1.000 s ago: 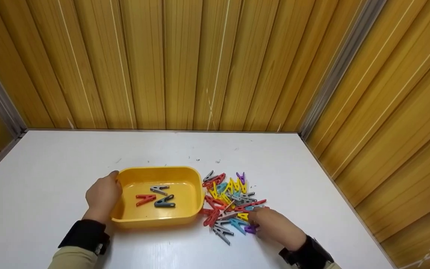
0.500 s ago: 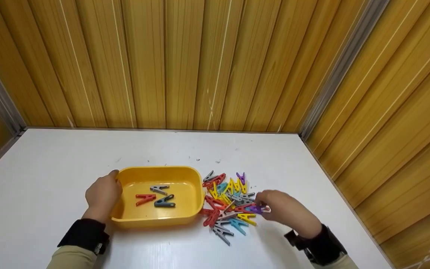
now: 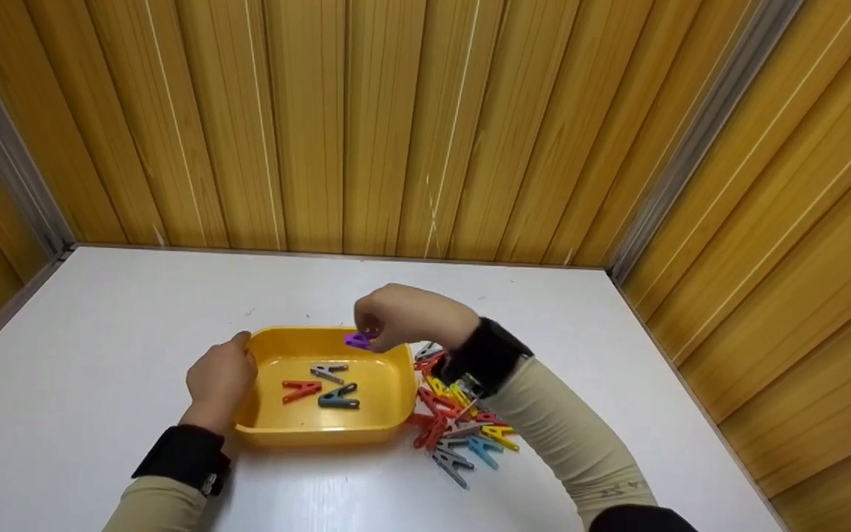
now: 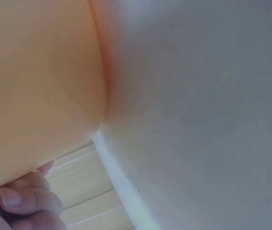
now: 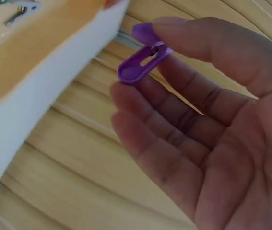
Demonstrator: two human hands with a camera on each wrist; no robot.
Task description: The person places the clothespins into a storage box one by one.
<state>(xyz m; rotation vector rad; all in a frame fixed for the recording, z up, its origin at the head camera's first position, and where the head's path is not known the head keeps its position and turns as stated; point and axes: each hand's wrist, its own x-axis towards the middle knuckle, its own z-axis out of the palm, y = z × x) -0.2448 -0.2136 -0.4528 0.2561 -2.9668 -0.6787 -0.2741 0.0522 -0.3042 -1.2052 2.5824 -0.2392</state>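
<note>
My right hand (image 3: 414, 314) pinches a purple clothespin (image 3: 358, 340) between thumb and fingers, over the far right part of the yellow tray (image 3: 322, 437). The right wrist view shows the purple clothespin (image 5: 143, 64) held at the fingertips. My left hand (image 3: 221, 380) grips the tray's left rim, and its curled fingers (image 4: 30, 199) show at the rim in the left wrist view. Inside the tray lie a red clothespin (image 3: 300, 390), a light grey clothespin (image 3: 329, 371) and a dark grey clothespin (image 3: 339, 397), apart from one another.
Right of the tray lies a loose pile of clothespins (image 3: 442, 403) in several colours, partly hidden under my right forearm. Both stand on a white table (image 3: 307, 488). Yellow wood-patterned panels (image 3: 359, 133) rise behind the table and along its right side.
My right hand has picked the purple clothespin from the near right of the pile and carried it left, over the tray. The left hand stays on the rim; the head view has shifted slightly.
</note>
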